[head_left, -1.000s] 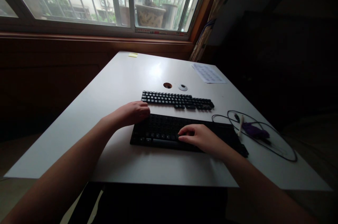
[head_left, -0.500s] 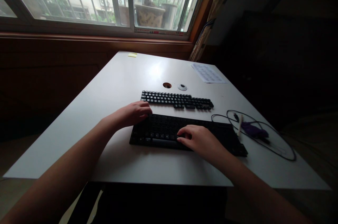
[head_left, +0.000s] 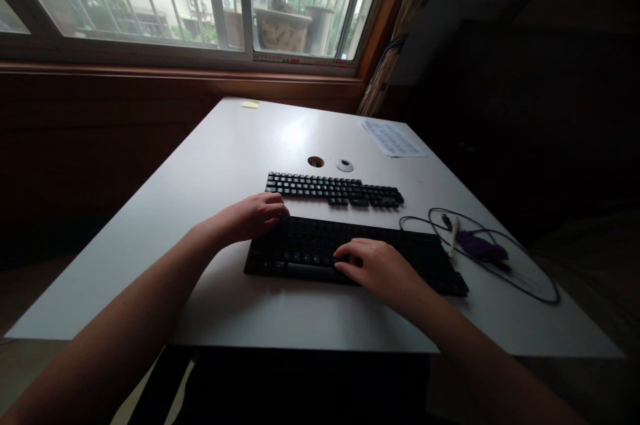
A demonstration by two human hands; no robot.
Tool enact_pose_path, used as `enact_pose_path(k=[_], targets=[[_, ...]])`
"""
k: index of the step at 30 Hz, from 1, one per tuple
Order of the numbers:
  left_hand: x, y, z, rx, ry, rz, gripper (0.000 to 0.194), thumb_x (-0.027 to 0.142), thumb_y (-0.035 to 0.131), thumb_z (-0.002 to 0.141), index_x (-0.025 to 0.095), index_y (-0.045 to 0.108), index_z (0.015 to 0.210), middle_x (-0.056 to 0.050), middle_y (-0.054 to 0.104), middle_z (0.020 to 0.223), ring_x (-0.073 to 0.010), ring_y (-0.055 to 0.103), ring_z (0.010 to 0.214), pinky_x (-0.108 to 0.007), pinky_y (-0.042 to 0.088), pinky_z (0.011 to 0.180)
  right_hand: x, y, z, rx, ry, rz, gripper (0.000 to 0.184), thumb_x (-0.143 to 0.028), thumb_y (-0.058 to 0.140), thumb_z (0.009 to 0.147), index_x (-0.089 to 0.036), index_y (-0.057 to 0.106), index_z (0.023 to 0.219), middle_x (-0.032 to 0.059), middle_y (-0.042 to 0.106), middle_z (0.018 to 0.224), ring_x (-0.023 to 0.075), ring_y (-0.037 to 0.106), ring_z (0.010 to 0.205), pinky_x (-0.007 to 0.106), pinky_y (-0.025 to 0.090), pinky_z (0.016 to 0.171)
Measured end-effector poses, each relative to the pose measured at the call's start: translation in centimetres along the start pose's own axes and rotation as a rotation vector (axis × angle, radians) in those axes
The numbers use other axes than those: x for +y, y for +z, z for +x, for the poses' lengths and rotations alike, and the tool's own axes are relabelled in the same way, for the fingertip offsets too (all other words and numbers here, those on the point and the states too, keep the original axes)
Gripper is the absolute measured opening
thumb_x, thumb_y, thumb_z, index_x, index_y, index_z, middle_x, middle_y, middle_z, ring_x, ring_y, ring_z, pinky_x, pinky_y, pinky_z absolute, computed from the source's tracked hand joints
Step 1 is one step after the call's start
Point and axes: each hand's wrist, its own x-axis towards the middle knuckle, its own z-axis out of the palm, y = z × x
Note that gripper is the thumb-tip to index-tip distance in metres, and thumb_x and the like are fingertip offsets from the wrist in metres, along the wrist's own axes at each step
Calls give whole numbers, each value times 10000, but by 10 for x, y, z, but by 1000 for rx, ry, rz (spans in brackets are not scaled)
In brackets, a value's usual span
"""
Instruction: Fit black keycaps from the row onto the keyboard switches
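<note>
A black keyboard (head_left: pixel 427 258) lies on the white desk, its upper rows dark and apparently bare of keycaps. A few keycaps (head_left: pixel 305 257) sit in its lower row, left of my right hand. My left hand (head_left: pixel 256 214) rests at the keyboard's far left corner, with its fingers curled over the edge. Thumb and forefinger of my right hand (head_left: pixel 373 261) are pinched together at the lower key row, on what looks like a keycap that the fingers mostly hide. Behind the keyboard, loose black keycaps (head_left: pixel 320 186) are laid out in rows like a keyboard.
Right of the keyboard lie a looped black cable (head_left: pixel 543 302), a purple cloth-like thing (head_left: pixel 483 246) and a thin pale stick (head_left: pixel 454 237). Farther back are a cable hole (head_left: pixel 315 162), its round cover (head_left: pixel 345 165), printed sheets (head_left: pixel 394 139) and yellow sticky notes (head_left: pixel 250 105).
</note>
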Motion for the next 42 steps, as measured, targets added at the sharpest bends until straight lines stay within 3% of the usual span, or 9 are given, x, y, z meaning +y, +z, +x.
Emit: enact_pose_path(k=[8,12,19,26,35,42], targets=[[1,-1,1,2,-4,4,221,91,542,935,189,684,1073,-78,667,1048,-189,654,921,-312,539,818,11,5,-15,85,-138,68,233,-270,698,934,-241,702,1164,27,669,924,181,644,809,327,528,748],[1,0,2,19,-2,22,192,96,545,933,186,688,1025,-70,679,1017,-178,661,884,-294,535,779,22,13,-26,201,-312,-25,293,-277,710,927,-228,681,1214,79,674,1051,237,627,944,402,540,839],[4,-2,2,22,-8,64,186,105,563,924,192,690,1028,-61,688,1026,-178,668,871,-286,528,764,35,32,-33,299,-480,-159,413,-268,706,932,-219,638,1336,103,685,1075,252,611,946,443,549,839],[5,-1,3,27,-21,53,182,118,560,931,187,699,1025,-66,689,1016,-181,673,881,-292,533,780,40,41,-32,375,-528,-130,424,-229,701,933,-245,640,1352,84,697,1034,234,617,920,420,567,828],[5,0,4,30,-15,41,177,143,537,951,174,707,990,-78,689,997,-190,667,876,-317,541,779,40,38,-32,372,-530,-75,452,-214,708,930,-244,625,1374,85,693,1038,230,621,932,416,585,834],[7,0,5,34,-15,62,194,157,521,954,172,713,975,-81,690,968,-187,661,856,-320,544,762,30,32,-23,379,-471,32,241,-157,629,967,-243,702,1181,81,712,1127,218,647,993,406,575,863]])
